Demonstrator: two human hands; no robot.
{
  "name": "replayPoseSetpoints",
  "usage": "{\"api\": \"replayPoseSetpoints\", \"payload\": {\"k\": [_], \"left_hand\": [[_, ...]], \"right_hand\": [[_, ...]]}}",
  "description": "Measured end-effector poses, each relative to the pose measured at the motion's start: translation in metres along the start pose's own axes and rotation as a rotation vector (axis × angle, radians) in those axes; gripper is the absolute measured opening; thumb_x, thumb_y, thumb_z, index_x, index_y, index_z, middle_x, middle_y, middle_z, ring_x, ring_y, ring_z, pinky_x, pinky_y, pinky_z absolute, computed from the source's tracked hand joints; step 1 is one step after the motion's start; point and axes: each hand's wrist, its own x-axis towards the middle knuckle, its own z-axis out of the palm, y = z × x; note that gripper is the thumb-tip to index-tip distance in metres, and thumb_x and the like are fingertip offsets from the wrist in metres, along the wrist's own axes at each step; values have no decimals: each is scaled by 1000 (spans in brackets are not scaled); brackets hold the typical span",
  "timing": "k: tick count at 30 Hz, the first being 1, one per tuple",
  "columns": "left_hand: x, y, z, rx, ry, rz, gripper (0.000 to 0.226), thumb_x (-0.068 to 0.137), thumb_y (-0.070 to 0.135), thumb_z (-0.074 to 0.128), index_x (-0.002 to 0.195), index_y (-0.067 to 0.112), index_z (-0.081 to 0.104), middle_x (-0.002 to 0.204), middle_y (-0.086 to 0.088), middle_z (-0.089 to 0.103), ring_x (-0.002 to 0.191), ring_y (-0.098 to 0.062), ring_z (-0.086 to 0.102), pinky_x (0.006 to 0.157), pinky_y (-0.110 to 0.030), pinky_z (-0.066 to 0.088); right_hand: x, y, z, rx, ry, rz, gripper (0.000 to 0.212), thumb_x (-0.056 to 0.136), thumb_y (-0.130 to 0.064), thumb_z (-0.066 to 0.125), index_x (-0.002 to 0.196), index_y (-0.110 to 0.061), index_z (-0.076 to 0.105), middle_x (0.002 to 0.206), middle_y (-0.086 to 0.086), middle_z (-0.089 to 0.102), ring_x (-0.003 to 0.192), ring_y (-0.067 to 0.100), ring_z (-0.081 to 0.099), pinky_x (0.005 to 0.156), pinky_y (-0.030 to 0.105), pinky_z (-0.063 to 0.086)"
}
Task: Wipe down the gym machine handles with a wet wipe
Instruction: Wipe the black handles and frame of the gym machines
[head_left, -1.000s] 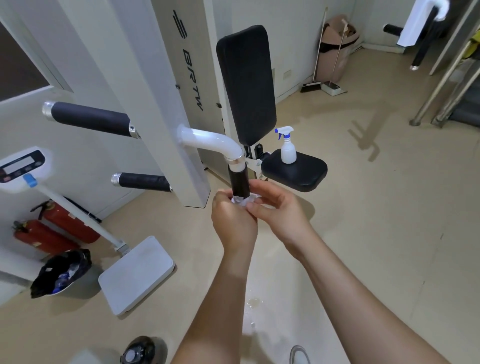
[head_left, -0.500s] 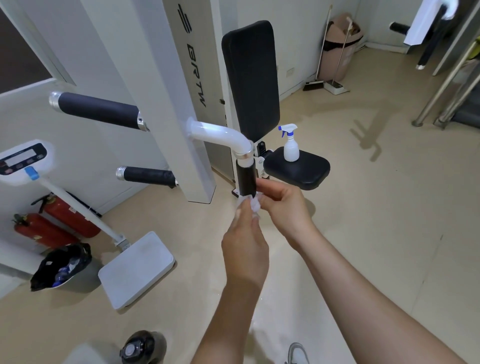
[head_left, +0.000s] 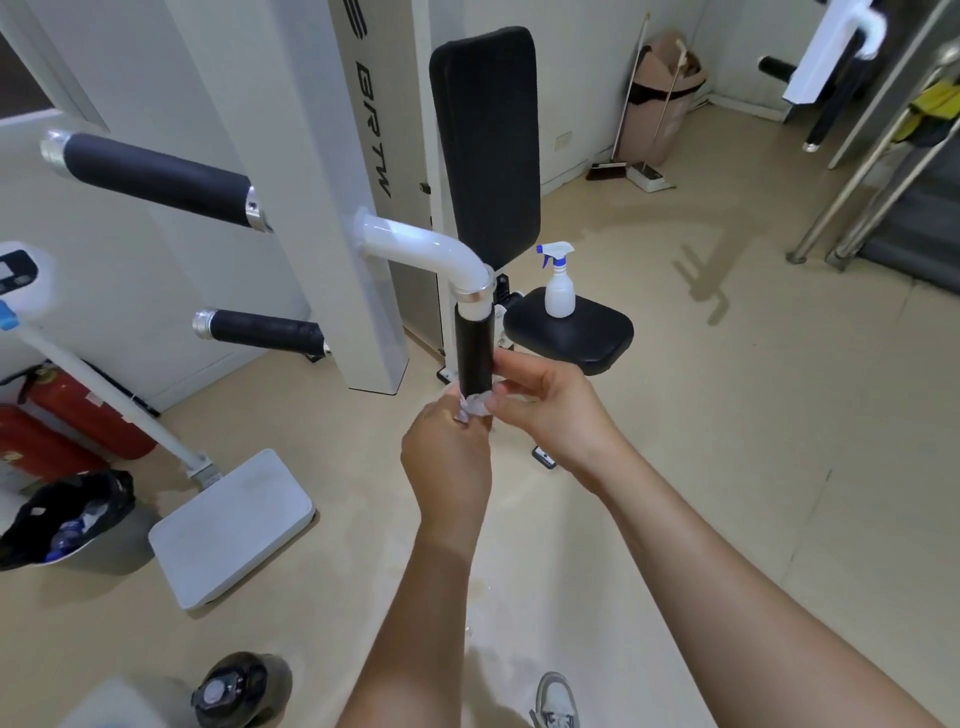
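Both hands, left hand (head_left: 447, 460) and right hand (head_left: 545, 410), pinch the wipe (head_left: 474, 405) at the handle (head_left: 474, 353) bottom; better wrap it fully around, then twist upward.

Bright, even indoor light; soft floor shadows, wide-angle bending and blur at edges.

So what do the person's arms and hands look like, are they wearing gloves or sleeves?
No gloves and no sleeves in view. The left hand and right hand are bare, and both forearms are uncovered to the frame edge. No watch, rings or wristbands show.
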Motion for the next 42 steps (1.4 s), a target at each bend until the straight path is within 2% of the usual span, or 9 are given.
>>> {"api": "replayPoseSetpoints", "payload": {"k": [3, 6, 9, 14, 19, 22, 27, 35, 42], "left_hand": [[2, 12, -3, -87, 77, 9, 11, 86, 26, 65, 91, 17, 67, 83, 2, 62, 75, -14, 56, 63, -20, 38], [1, 9, 1, -115, 39, -68, 16, 84, 20, 67, 98, 15, 63, 93, 1, 58, 79, -13, 56, 60, -10, 37], [-4, -3, 4, -118, 27, -103, 7, 86, 16, 62, 85, 15, 55, 86, -3, 60, 76, -17, 58, 54, -13, 35], [-17, -2, -3, -256, -38, -94, 20, 91, 18, 60, 78, 35, 59, 88, 4, 68, 78, -6, 64, 70, -14, 48], [-17, -3, -18, -515, 66, -141, 30, 86, 10, 66, 87, 40, 66, 85, 14, 70, 77, 4, 64, 70, -5, 45], [-20, 0, -9, -557, 68, -129, 28, 87, 11, 66, 105, 32, 69, 86, 22, 67, 79, 10, 62, 72, -1, 42], [-18, -5, 8, -582, 16, -256, 39, 85, 13, 69, 121, 26, 62, 93, 1, 70, 76, 4, 65, 72, -9, 50], [-7, -15, -25, -386, -246, -131, 44, 86, 6, 58, 120, 34, 60, 114, 14, 64, 98, -8, 61, 73, -12, 45], [-7, -15, -29, -276, -289, -23, 38, 79, 35, 61, 117, 40, 57, 111, 23, 64, 96, -14, 60, 85, -30, 52]], "right_hand": [[-3, 2, 0, 50, 25, -23, 47, 85, -12, 70, 129, -19, 58, 117, -10, 66, 86, -9, 58, 50, 2, 37], [-3, 4, 1, 19, 21, -45, 43, 87, -14, 67, 127, -28, 60, 114, -16, 66, 91, -6, 60, 65, 3, 42], [-2, 13, 12, -29, 29, -47, 50, 81, -14, 71, 125, -35, 59, 113, -16, 66, 92, 9, 64, 80, 22, 55], [4, 22, 19, 6, 156, -9, 40, 80, -12, 71, 117, -25, 66, 104, -8, 69, 81, 13, 62, 75, 21, 51], [2, 22, 18, -17, 146, 6, 28, 85, -14, 67, 111, -23, 70, 98, -8, 72, 84, 13, 64, 80, 23, 52], [-2, 27, 21, 143, 154, 95, 29, 91, -14, 59, 117, -24, 68, 102, -4, 73, 95, 12, 68, 93, 39, 53], [-5, 32, 22, 194, 94, 115, 37, 82, -24, 68, 119, -27, 64, 101, -3, 72, 92, 10, 65, 96, 40, 51], [-17, 35, 40, 362, 531, 156, 20, 80, -4, 68, 71, -22, 70, 67, -9, 67, 68, 11, 60, 65, 19, 48], [-8, 47, 70, 207, 594, 88, 32, 93, -30, 59, 62, -21, 67, 50, -9, 50, 52, 10, 41, 54, 22, 34]]}}
